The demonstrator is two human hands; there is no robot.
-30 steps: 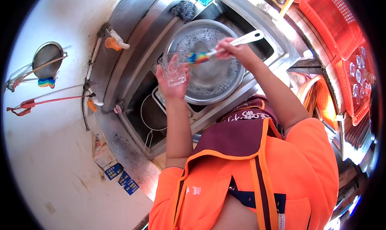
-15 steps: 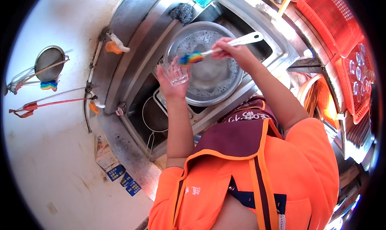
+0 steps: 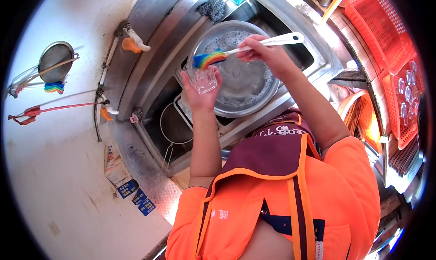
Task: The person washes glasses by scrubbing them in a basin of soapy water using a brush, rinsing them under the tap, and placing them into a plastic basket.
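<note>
My left hand (image 3: 200, 95) is closed around a clear drinking glass (image 3: 205, 81), its mouth tilted up toward the brush. In my right hand (image 3: 261, 51) is the white handle of a sponge brush (image 3: 287, 39) with a rainbow-striped head. That sponge head (image 3: 210, 59) is at the glass's mouth; whether it touches the rim I cannot tell. Beneath both hands a large round metal basin (image 3: 275, 85) holds sudsy, cloudy water and stands in the steel sink.
Left of the basin, a wire strainer (image 3: 176, 123) lies in the other sink compartment. Two taps with orange handles (image 3: 131, 44) are on the wall side. A steel-wool scourer (image 3: 211, 10) sits on the sink ledge. Red plastic baskets (image 3: 379, 26), one with several glasses (image 3: 407, 94), stand at right.
The brush head has shifted slightly left and up, nearer the glass's mouth. The view has moved a little; my left hand still holds the glass.
</note>
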